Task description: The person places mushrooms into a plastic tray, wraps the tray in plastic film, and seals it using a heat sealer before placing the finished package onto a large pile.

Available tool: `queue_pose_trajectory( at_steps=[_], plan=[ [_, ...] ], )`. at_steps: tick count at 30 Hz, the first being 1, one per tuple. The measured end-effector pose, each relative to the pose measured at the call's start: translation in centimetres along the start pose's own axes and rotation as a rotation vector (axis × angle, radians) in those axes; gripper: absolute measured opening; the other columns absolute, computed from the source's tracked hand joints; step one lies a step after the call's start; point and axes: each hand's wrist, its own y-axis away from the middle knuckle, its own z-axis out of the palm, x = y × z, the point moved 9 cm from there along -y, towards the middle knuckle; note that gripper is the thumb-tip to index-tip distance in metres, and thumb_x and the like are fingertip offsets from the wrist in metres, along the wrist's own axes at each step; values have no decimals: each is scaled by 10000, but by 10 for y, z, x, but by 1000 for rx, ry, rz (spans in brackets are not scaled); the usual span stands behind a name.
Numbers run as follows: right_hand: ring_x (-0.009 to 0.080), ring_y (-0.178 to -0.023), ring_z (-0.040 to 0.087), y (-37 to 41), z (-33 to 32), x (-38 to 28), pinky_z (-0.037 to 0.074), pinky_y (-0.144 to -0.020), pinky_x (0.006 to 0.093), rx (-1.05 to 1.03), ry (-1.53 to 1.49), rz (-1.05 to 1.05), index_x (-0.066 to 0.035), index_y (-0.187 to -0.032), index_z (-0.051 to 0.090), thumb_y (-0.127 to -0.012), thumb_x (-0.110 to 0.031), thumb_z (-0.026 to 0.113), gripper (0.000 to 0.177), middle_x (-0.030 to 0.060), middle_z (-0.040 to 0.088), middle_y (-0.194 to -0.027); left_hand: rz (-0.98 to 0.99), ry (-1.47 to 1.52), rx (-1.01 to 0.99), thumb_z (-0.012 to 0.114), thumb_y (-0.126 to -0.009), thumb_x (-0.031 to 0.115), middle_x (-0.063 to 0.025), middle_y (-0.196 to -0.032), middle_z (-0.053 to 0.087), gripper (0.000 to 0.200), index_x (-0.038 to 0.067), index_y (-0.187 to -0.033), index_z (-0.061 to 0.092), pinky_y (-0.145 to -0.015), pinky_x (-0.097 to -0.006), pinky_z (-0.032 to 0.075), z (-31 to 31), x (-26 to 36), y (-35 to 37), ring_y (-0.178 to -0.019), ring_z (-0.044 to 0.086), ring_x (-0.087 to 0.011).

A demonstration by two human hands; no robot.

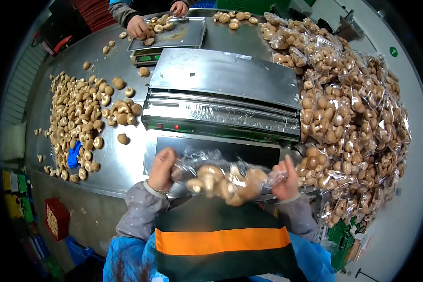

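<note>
Between my two hands hangs a clear plastic-wrapped pack of mushrooms (228, 183), held near the table's front edge. My left hand (163, 169) is closed on the gathered film at one end. At the other end my right hand (285, 179) grips the twisted film, with its index finger sticking up. The pack is slightly blurred, and several brown caps and pale stems show through the film. Just beyond it lies the black plate (211, 149) of the film wrapping machine (221, 113), whose red light is lit.
Loose mushrooms (77, 113) lie heaped on the left of the steel table, with a blue crumpled item (74, 154) among them. Wrapped mushroom packs (352, 117) pile high at right. Across the table, another person's hands (138, 27) handle mushrooms on a scale (188, 35). A red crate (57, 218) stands on the floor.
</note>
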Motion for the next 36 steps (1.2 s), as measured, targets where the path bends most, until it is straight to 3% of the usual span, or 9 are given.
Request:
queue_pose_trajectory(
  at_steps=[9,18,20,22,23,25,26,31,36],
  plan=[
    [62,-427,315,-5,-35,-26,232,-396,213,202,605,-142,-120,-696,445,-905,-229,606,286,-63,354,-520,454,-912,519,591,-896,123,-72,-553,466,215,-7,-737,526,-492,-281,370,-57,30,11,-513,417,-122],
    [315,-608,557,-13,47,3,412,-484,417,440,2065,-1100,-84,-687,431,-848,-246,623,299,104,515,-625,675,-1788,331,597,-843,156,-105,-675,566,110,102,-770,534,-492,-412,424,13,23,-14,-575,561,-320],
    [254,-593,563,-18,58,24,443,-530,368,210,1982,-1024,-84,-723,496,-828,-202,640,213,69,514,-604,697,-1610,331,602,-846,163,-118,-674,557,137,83,-759,532,-498,-425,407,24,22,-25,-589,551,-336],
    [184,-705,552,-47,19,79,470,-626,311,-44,434,-147,-67,-921,562,-810,-242,657,227,55,535,-747,463,-1225,352,576,-871,165,-95,-646,540,140,72,-772,540,-522,-334,426,16,11,-28,-584,539,-275],
    [170,-791,529,-29,72,85,471,-663,290,-606,501,-214,-45,-1035,527,-816,-262,655,335,61,512,-842,369,-655,108,557,-885,155,-61,-693,546,124,54,-815,556,-561,-294,437,9,-14,-36,-625,544,-166],
    [169,-935,494,29,127,119,474,-721,266,-945,-36,608,-14,-1195,448,-827,-251,649,482,78,465,-989,-270,236,-871,613,-849,168,-90,-822,553,176,13,-878,535,-604,-274,431,40,-121,24,-676,536,-189],
    [174,-921,506,48,133,122,476,-715,272,-928,-112,786,-16,-1181,461,-833,-256,640,458,79,478,-972,-367,273,-625,625,-852,187,-66,-827,537,214,21,-942,526,-605,-256,419,53,-97,21,-659,493,-150],
    [196,-849,563,64,108,139,489,-683,304,-754,269,762,-28,-1107,524,-861,-276,596,356,83,545,-891,231,-414,-641,637,-854,333,-75,-970,539,487,23,-1194,479,-634,-259,411,144,14,43,-679,459,-117],
    [219,-778,620,20,53,127,501,-652,335,-660,1994,256,-40,-1033,588,-889,-297,552,296,87,611,-809,104,-697,-1242,201,-985,409,-203,-1418,359,572,31,-1374,384,-1133,-417,155,189,-34,78,-1348,306,-288]
  ],
)
